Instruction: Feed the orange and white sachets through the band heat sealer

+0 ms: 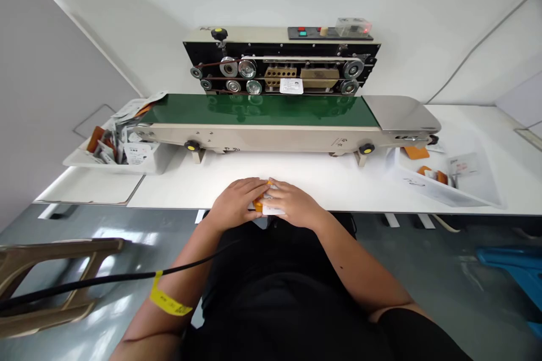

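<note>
At the table's front edge, my left hand (236, 203) and my right hand (298, 203) meet with fingers closed around small orange-and-white packets (272, 211). Orange shows on my left hand's side, while a white printed face lies under my right fingers. How many packets there are is hidden. Beyond my hands stands a band sealing machine (282, 45) with a green conveyor belt (254, 110). One white packet (291, 86) is upright against the machine's rollers and heating blocks, above the belt.
A white bin (156, 161) heaped with packets stands under the belt's left end. To the right, another white bin (461, 194) holds a few orange and clear packets. A brown stool (63, 248) and a blue stool (514, 259) are on the floor. A black cable (127, 277) crosses my left arm.
</note>
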The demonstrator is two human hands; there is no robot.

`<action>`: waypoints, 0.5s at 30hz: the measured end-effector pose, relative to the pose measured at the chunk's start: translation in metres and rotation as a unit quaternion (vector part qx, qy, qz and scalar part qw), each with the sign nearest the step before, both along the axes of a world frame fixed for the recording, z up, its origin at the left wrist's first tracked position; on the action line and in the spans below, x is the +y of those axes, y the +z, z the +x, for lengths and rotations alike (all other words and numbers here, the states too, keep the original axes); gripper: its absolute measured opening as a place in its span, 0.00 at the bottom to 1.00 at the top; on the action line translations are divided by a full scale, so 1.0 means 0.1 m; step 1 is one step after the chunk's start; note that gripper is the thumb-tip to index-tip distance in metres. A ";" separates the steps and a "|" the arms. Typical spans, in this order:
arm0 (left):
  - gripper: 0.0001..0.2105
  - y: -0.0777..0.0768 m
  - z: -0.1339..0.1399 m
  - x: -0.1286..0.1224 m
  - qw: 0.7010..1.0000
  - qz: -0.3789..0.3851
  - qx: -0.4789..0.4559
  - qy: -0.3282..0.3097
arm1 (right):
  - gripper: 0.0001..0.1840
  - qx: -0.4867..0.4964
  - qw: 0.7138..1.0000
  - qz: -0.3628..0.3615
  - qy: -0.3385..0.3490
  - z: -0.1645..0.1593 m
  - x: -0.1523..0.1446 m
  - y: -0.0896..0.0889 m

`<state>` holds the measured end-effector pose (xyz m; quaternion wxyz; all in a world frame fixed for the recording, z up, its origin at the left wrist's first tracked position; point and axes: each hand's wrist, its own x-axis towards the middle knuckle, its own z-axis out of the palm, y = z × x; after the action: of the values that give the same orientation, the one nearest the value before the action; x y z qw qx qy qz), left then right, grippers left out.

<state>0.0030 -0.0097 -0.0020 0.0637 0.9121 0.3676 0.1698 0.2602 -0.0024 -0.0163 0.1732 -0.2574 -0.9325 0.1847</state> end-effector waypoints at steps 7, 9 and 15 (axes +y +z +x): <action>0.31 -0.03 0.01 -0.01 0.999 0.008 -0.038 0.006 | 0.28 0.068 0.998 0.015 -0.005 0.09 -0.03 -0.01; 0.30 -0.02 0.01 -0.03 0.999 0.007 -0.047 0.012 | 0.28 0.072 0.996 0.045 -0.012 0.05 -0.05 -0.02; 0.32 -0.04 0.03 -0.09 0.997 0.008 -0.069 0.035 | 0.22 0.107 0.987 0.109 -0.058 -0.01 -0.12 -0.08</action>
<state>0.0056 -0.0187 -0.0061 0.0756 0.8854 0.3924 0.2374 0.2592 -0.0139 -0.0245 0.3093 -0.2690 -0.9068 0.0980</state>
